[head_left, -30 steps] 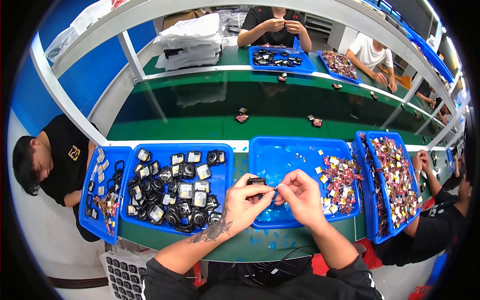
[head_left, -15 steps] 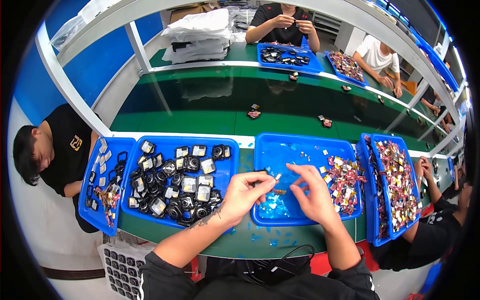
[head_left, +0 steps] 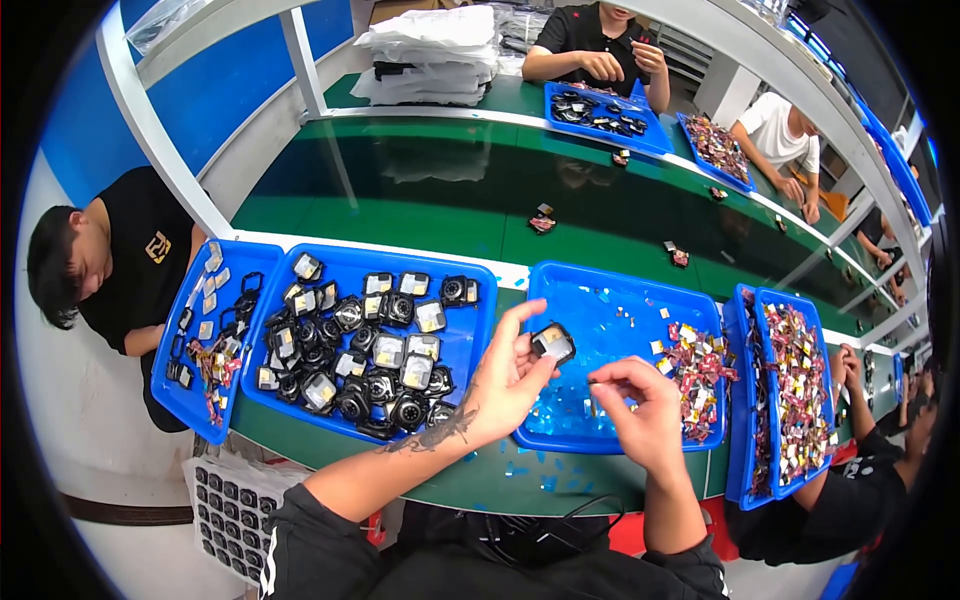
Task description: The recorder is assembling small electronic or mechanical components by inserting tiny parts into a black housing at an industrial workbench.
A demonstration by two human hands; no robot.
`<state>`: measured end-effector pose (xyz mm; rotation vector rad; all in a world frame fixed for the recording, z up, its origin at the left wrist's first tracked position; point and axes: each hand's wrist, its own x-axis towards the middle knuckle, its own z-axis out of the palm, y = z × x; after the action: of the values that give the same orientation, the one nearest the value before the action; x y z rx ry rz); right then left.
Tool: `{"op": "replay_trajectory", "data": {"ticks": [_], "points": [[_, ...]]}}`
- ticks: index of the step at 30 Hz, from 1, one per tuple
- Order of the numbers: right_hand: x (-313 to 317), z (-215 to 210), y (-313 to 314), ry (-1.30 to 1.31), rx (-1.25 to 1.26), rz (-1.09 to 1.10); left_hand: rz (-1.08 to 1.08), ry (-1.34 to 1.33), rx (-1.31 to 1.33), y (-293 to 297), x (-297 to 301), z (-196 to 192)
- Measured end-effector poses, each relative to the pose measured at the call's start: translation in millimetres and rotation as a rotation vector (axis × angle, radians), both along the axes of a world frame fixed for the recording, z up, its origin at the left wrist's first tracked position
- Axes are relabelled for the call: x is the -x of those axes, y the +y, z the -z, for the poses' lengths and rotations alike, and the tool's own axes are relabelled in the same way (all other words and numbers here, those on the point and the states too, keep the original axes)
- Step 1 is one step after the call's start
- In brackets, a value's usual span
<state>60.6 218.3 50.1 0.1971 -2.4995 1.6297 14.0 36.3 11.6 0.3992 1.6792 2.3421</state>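
A: Setting. A long green counter (head_left: pixel 420 200) under a white frame, blue wall at 10 o'clock, other seated people at 9, 12 and 1 o'clock. What lies nearest the wearer?

B: Four blue trays along the near edge. At 9 o'clock, a narrow tray (head_left: pixel 190 400) with flat silver pieces and black rings. Next, the wide tray (head_left: pixel 480 300) packed with black round modules (head_left: pixel 385 385), some silver-faced. At centre, the middle tray (head_left: pixel 640 310), mostly bare, with scattered yellow scraps and a heap of small red-and-yellow parts (head_left: pixel 695 375) at its 3 o'clock side. At 3 o'clock, a double tray (head_left: pixel 745 400) heaped with the same parts.

A: State of the left hand?

B: The left hand (head_left: pixel 505 385), forearm tattooed, is raised over the seam between the wide and middle trays. Thumb and fingertips pinch a small black module (head_left: pixel 552 343) with a pale face; the remaining fingers are spread loosely.

A: And the right hand?

B: The right hand (head_left: pixel 640 405) hovers over the middle tray, at 4 o'clock from the module and just apart from it. Its fingers are curled with thumb and forefinger closed together; whether they pinch something tiny cannot be told.

A: Beyond the trays?

B: A few stray parts on the counter, and a stack of white bags (head_left: pixel 430 50) at 12 o'clock.
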Motion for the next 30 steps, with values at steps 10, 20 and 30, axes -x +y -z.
{"op": "replay_trajectory", "data": {"ticks": [10,20,30], "points": [[0,0,-15,0.267,-0.211,0.159,0.088,-0.057,-0.1,-3,-6,-7],[-2,-11,-23,0.111,-0.001,0.068,0.15,-0.007,-0.069,-6,-10,-6],[-1,-21,-22,0.133,-0.068,0.057,0.176,0.105,-0.012,-7,-12,-5]]}}
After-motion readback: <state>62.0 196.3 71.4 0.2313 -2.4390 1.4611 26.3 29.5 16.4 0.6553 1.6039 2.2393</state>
